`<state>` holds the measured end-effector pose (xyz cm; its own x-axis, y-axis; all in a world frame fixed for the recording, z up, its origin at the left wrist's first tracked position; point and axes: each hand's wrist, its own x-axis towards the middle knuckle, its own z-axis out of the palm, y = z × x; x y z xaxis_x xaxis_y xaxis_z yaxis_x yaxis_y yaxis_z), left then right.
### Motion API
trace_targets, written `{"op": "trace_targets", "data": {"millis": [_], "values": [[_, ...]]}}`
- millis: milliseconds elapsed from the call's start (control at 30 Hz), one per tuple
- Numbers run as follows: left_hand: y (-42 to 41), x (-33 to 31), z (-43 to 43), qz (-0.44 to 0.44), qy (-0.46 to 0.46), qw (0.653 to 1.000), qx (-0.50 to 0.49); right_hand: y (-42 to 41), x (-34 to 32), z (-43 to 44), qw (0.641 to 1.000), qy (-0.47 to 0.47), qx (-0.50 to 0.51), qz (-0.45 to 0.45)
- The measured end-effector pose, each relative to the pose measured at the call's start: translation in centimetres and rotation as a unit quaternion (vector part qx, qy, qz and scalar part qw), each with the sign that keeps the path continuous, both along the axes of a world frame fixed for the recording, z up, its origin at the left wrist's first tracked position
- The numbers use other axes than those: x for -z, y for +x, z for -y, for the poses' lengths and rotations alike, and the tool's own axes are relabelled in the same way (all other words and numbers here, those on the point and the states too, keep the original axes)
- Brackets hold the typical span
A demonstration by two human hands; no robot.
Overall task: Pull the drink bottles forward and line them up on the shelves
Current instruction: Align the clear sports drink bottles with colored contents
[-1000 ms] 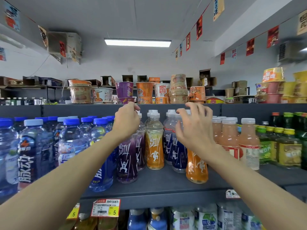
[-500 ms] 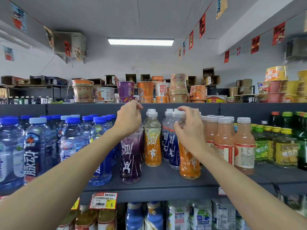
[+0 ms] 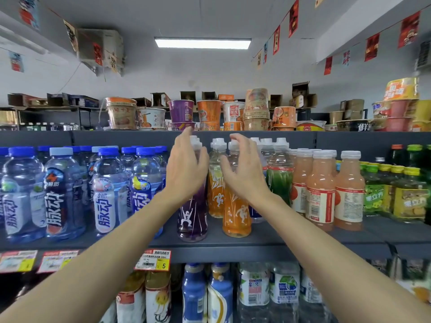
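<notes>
1. Shelf (image 3: 279, 241): the dark middle shelf carries the drink bottles in rows. Blue-capped water bottles (image 3: 63, 194) stand on the left and pink juice bottles (image 3: 321, 194) on the right.
2. Work area: the tall white-capped bottles in the centre. The purple bottle (image 3: 192, 220) and the front orange bottle (image 3: 236, 217) stand upright near the shelf's front edge, just beside each other. A second orange bottle (image 3: 215, 194) and a green bottle (image 3: 278, 183) stand further back.
3. Hands: the left hand (image 3: 186, 169) is raised in front of the purple bottle's neck, fingers extended. The right hand (image 3: 242, 171) is at the front orange bottle's neck, fingers spread and loosely curved. Neither hand encloses a bottle; contact cannot be confirmed.
4. Step in hand, as judged: fronting the centre rows, with two bottles at the line.
5. Next move: reach past the front pair, grip a rear bottle at the neck, and slide it forward level with the others. Tall, narrow bottles are likely to tip.
</notes>
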<state>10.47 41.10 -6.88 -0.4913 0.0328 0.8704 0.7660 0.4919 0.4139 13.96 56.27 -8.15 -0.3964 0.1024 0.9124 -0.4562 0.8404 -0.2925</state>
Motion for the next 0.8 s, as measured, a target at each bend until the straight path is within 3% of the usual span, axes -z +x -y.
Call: {"op": "trace_targets", "data": {"millis": [200,433,800], "values": [[1.1,6.1,1.3,0.072,0.034,0.994,0.071,1.8,6.2,-1.0,0.986,-0.058,-0.09,0.126],[2.0,11.2,2.5,0.171,-0.035,0.976,0.13,2.3,10.0,-1.7,0.956,-0.042,-0.114,0.267],[1.2,11.3,4.6,0.198,-0.069,0.952,0.224,2.1,10.2,0.0,0.958,-0.04,-0.12,0.257]]}}
